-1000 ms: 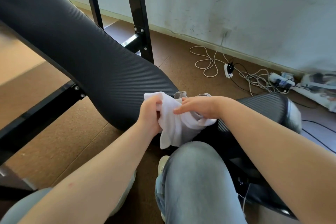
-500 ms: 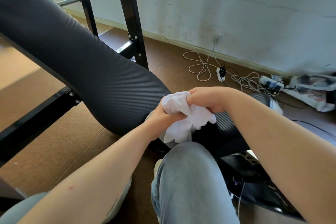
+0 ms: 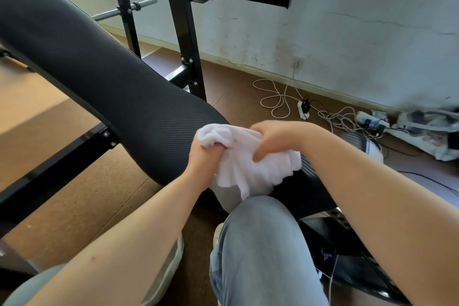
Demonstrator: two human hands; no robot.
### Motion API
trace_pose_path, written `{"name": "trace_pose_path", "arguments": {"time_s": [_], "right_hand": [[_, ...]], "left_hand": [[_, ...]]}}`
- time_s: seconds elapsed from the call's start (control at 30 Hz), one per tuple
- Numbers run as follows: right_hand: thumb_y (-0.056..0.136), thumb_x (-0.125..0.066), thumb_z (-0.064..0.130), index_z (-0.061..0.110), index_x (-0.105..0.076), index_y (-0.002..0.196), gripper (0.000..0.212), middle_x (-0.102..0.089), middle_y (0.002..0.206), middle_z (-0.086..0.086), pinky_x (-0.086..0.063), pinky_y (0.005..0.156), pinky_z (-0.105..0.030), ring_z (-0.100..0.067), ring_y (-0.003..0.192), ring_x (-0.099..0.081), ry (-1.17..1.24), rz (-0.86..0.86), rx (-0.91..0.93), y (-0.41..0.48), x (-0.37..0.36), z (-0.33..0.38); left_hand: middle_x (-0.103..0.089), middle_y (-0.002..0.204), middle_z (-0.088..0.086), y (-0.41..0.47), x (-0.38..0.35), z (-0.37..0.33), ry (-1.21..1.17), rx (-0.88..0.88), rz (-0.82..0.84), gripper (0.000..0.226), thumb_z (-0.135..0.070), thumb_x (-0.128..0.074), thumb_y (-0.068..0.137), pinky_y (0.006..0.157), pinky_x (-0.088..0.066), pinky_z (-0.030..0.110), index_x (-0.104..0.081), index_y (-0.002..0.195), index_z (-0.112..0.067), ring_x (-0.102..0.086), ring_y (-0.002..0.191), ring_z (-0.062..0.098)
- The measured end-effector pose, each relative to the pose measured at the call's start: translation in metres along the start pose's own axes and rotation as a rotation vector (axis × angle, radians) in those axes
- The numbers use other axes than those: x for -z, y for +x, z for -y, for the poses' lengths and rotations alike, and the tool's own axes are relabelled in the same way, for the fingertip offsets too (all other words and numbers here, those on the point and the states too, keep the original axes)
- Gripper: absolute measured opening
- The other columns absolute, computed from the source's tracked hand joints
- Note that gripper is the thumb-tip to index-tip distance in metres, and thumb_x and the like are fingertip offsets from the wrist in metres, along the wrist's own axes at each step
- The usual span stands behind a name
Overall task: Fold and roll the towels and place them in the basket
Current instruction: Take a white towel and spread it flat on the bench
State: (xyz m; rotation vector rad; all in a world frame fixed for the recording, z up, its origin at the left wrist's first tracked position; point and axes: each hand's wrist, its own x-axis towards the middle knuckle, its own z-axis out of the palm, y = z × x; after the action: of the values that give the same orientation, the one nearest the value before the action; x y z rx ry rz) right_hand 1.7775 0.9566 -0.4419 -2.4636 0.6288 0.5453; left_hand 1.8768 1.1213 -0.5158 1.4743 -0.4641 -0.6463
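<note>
Clearly the white towel [image 3: 250, 171] is bunched, not folded: the left hand [image 3: 202, 156] grips its upper end in a closed fist, and the right hand [image 3: 274, 138] curls over the cloth just beside it, thumb pressed in. A loose tail hangs below both hands, by the knee [image 3: 260, 231]; rolled from this crumple, it would likely turn lumpy and unravel.

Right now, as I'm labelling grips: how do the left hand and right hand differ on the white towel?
The left hand grips the towel's bunched upper-left end, coming from below; the right hand reaches over the towel's top from the right. The left hand closes round a wad; the right hand's thumb lies flat on the towel's near face. Both hold the same towel.
</note>
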Motion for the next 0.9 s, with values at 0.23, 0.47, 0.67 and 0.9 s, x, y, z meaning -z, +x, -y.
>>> {"name": "trace_pose_path", "arguments": {"time_s": [0.23,0.47,0.67,0.9], "right_hand": [[0.09,-0.053,0.016,0.02,-0.066,0.089,0.014,-0.07,0.093,-0.003,-0.051,0.08,-0.039,-0.025,0.093,-0.065,0.036,-0.106,-0.037,-0.002,-0.012,-0.005],[0.088,-0.05,0.013,0.017,-0.066,0.092,0.017,-0.068,0.088,-0.003,-0.047,0.065,-0.034,-0.022,0.08,-0.061,0.264,-0.296,-0.015,-0.002,0.001,0.001],[0.083,-0.073,0.022,0.034,-0.07,0.111,0.031,-0.072,0.107,0.004,-0.059,0.089,-0.041,-0.016,0.101,-0.069,0.368,-0.208,0.023,-0.012,0.01,0.005],[0.099,-0.065,0.037,0.031,-0.071,0.122,0.025,-0.07,0.124,0.001,-0.056,0.101,-0.045,-0.02,0.114,-0.068,0.799,-0.223,0.123,0.001,0.009,0.025]], "left_hand": [[-0.067,0.102,0.029,0.005,0.021,-0.004,-0.052,-0.12,0.092,0.025,0.007,-0.057,0.083,0.078,-0.053,0.052,-0.066,0.106,0.008,-0.067,0.095,0.042],[-0.063,0.096,0.015,-0.004,0.014,0.004,-0.044,-0.108,0.204,0.017,0.008,-0.056,0.092,0.078,-0.055,0.048,-0.065,0.093,-0.006,-0.064,0.092,0.028],[-0.062,0.101,0.03,-0.002,0.014,0.009,-0.084,-0.028,0.151,0.029,-0.009,-0.06,0.085,0.079,-0.056,0.056,-0.06,0.112,0.003,-0.064,0.097,0.039],[-0.07,0.116,0.008,-0.007,0.045,-0.01,-0.219,0.145,0.26,0.027,-0.016,-0.059,0.097,0.091,-0.054,0.05,-0.067,0.12,-0.027,-0.066,0.108,0.029]]}}
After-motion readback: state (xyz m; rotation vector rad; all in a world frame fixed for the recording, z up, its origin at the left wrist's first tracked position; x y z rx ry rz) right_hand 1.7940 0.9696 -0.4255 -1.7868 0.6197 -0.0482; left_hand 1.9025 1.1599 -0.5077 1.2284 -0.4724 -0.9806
